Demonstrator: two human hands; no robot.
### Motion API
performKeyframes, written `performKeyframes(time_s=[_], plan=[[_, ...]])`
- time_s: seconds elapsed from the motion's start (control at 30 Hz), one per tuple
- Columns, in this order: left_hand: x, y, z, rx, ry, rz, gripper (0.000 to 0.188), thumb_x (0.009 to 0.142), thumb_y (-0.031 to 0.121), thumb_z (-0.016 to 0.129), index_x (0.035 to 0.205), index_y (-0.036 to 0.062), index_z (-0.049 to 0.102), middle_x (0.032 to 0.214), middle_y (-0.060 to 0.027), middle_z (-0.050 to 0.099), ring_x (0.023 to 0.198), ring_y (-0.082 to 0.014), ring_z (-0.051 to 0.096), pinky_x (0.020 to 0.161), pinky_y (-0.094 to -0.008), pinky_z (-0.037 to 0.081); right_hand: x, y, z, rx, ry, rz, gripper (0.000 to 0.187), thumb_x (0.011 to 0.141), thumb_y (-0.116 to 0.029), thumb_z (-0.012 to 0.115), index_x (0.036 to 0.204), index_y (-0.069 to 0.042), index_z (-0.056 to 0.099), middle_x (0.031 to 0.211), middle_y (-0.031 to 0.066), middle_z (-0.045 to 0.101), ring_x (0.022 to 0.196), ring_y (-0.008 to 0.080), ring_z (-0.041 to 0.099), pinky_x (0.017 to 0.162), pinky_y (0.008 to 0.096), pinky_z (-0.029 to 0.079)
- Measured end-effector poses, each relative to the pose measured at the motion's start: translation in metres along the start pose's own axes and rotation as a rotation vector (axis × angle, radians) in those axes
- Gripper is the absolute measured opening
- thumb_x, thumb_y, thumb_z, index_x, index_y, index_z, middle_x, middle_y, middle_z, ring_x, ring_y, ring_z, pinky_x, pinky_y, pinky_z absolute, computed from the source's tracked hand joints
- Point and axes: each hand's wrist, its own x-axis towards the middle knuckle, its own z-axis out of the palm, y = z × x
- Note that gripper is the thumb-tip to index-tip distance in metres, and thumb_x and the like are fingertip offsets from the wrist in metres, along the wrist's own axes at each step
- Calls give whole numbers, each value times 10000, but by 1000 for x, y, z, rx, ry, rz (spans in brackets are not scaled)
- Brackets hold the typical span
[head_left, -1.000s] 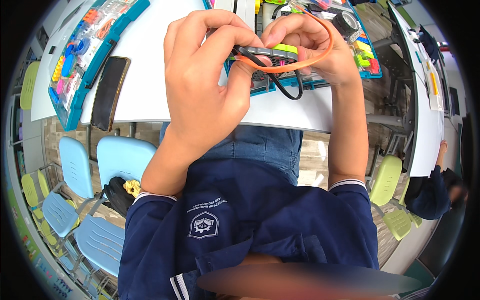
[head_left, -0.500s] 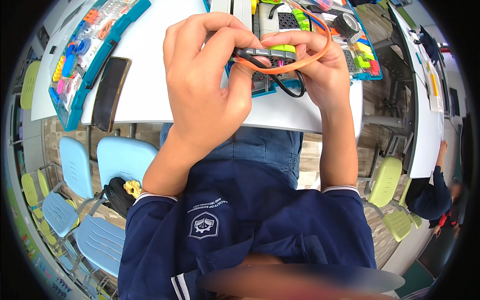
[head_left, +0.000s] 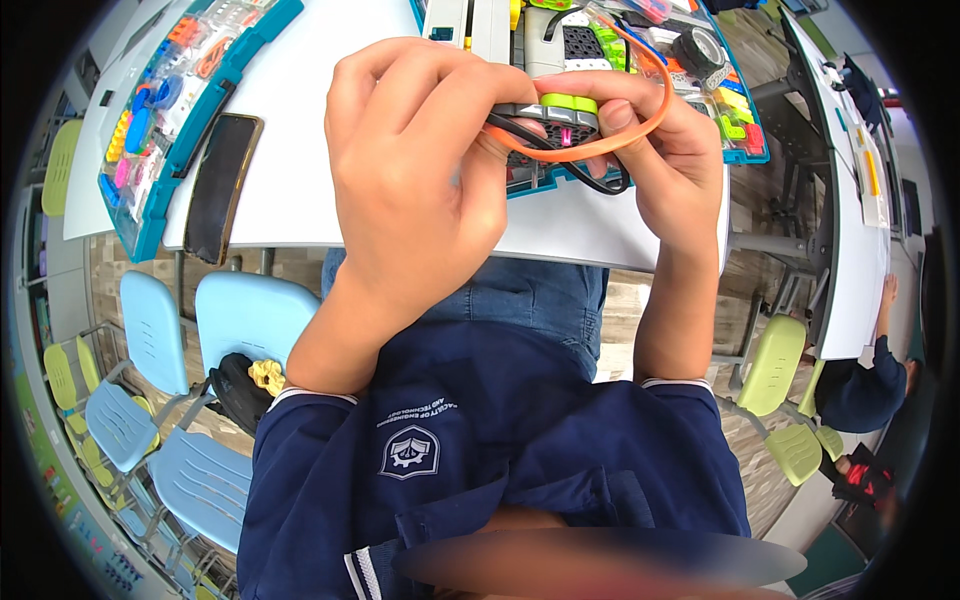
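Close above the table's near edge, a small assembly of dark grey and lime-green building pieces (head_left: 568, 108) is gripped from both sides. A pink connector pin (head_left: 566, 136) shows on its near face. My left hand (head_left: 415, 165) is closed on its left end with thumb and fingertips. At the right end my right hand (head_left: 665, 150) pinches it, the thumb on the near side. An orange cable (head_left: 610, 146) loops across the front and up past the right hand. Below it curves a black cable (head_left: 592, 182). My fingers hide the assembly's ends and where the cables attach.
Beyond my hands lies a teal-edged parts tray (head_left: 752, 157) with colourful building pieces and a wheel (head_left: 700, 50). Another sorted parts tray (head_left: 150, 225) stands left, beside a black phone (head_left: 222, 188). Blue chairs (head_left: 250, 310) line the left. At far right, another person's arm (head_left: 886, 300) reaches a table.
Both hands and the assembly have shifted slightly right. My right thumb has moved to the assembly's near right side, and more of its front shows. The person at far right has shifted position.
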Motion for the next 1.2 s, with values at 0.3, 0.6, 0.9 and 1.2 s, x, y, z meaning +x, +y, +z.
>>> performKeyframes(time_s=[0.3, 0.6, 0.9, 1.2], plan=[[-2, 2, 0, 60, 12, -13, 234, 702, -76, 698, 903, 44, 698, 906, -49, 712, 1020, -301, 650, 904, -385, 489, 24, -29, -23, -285, -231, 184, 205, 1015, -178, 664, 1051, -2, 761, 921, 38, 701, 648, 57, 546, 549, 218, 402], [-2, 2, 4, -3, 52, -19, 241, 673, -87, 693, 868, 55, 705, 866, -52, 679, 956, -288, 623, 857, -375, 476, 38, -44, -21, -562, -360, -7, 153, 1025, -104, 612, 1012, 29, 685, 818, 61, 634, 720, 134, 546, 648, 293, 434], [-3, 2, 6, -9, 59, -28, 260, 656, -79, 686, 861, 79, 710, 856, -45, 667, 960, -286, 602, 863, -383, 440, 39, -41, -15, -714, -343, -157, 114, 1008, -25, 566, 1010, 20, 671, 833, 111, 632, 727, 243, 583, 676, 325, 458], [-3, 6, 1, 52, 30, -64, 207, 711, -63, 740, 879, 54, 715, 881, -35, 701, 973, -258, 603, 862, -359, 478, 34, -43, -8, -798, -273, -245, 121, 983, -7, 577, 1030, 27, 682, 888, 115, 690, 738, 265, 652, 658, 339, 504]])
